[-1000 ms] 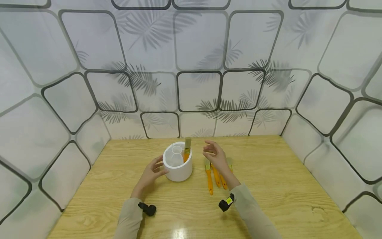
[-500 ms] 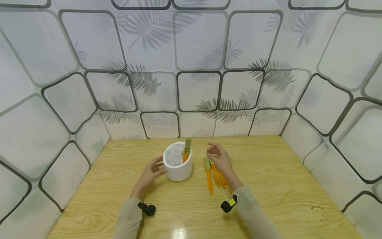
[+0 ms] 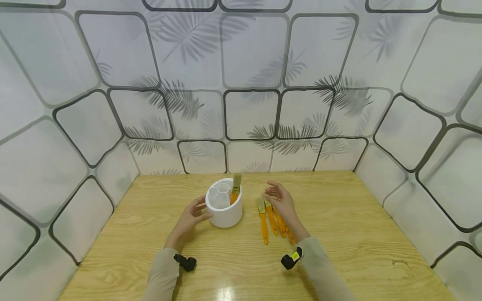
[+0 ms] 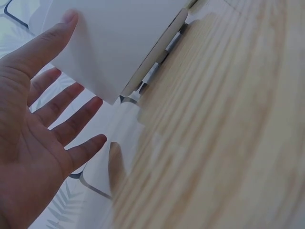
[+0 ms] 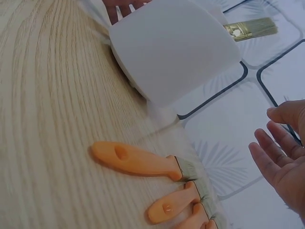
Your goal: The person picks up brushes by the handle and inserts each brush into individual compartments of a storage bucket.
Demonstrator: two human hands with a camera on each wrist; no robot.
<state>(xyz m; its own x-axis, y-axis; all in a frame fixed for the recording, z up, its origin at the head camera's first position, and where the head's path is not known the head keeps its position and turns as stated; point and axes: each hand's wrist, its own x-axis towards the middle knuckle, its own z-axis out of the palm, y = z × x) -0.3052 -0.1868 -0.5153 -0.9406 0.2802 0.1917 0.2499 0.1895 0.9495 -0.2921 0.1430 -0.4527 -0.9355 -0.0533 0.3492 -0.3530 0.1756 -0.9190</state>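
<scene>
A white round holder (image 3: 226, 217) with inner compartments stands on the table, and one paintbrush (image 3: 236, 188) stands in it, bristles up, at the right side. My left hand (image 3: 190, 219) is at the holder's left side; in the left wrist view the thumb lies against the white wall and the other fingers spread straight beside it. Over the bristle ends of several orange-handled paintbrushes (image 5: 133, 160) hovers my right hand (image 3: 280, 202), fingers relaxed and holding nothing. Its forearm partly covers the rightmost of those brushes.
The pale wood table (image 3: 361, 251) reaches back to a wall (image 3: 248, 156) with a printed leaf and frame pattern, and similar walls rise at left and right. Each wrist carries a small black camera (image 3: 290, 261).
My right hand has drawn to the right and slightly nearer, away from the holder, uncovering more of the brush handles. The left hand and the holder have stayed in place.
</scene>
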